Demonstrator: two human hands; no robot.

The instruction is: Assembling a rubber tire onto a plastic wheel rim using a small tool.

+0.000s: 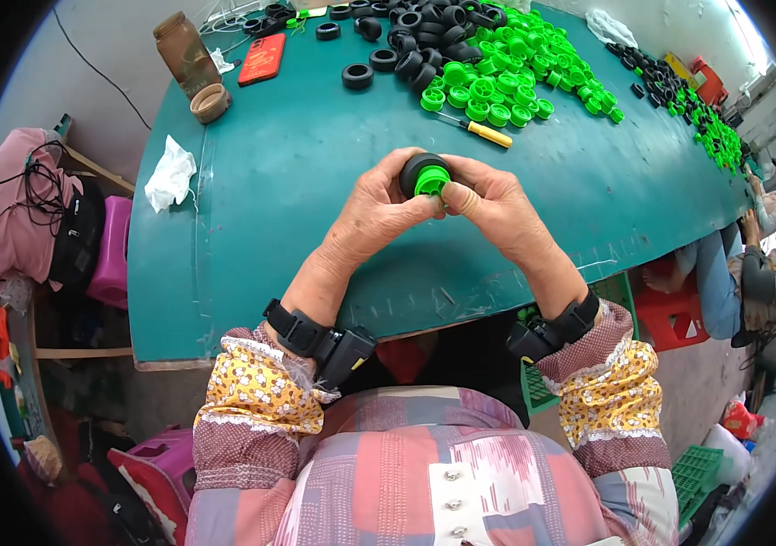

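Observation:
Above the green table (251, 264), both hands meet around a small toy wheel. Its black rubber tyre (416, 167) sits partly over a bright green plastic wheel rim (431, 180). My left hand (372, 209) is closed on the tyre side, its thumb pressed at the rim's lower edge. From the other side my right hand (499, 205) grips the same piece, thumb against the green rim. The fingers behind the wheel are mostly hidden. Just beyond the hands lies a screwdriver (488, 134) with a yellow handle.
Heaps of black tyres (424, 36) and green rims (515, 73) cover the table's far side. At the far left are a brown jar (186, 56), its lid (210, 103), a red phone (262, 60) and a crumpled tissue (170, 175). Another person (770, 209) sits at the right edge.

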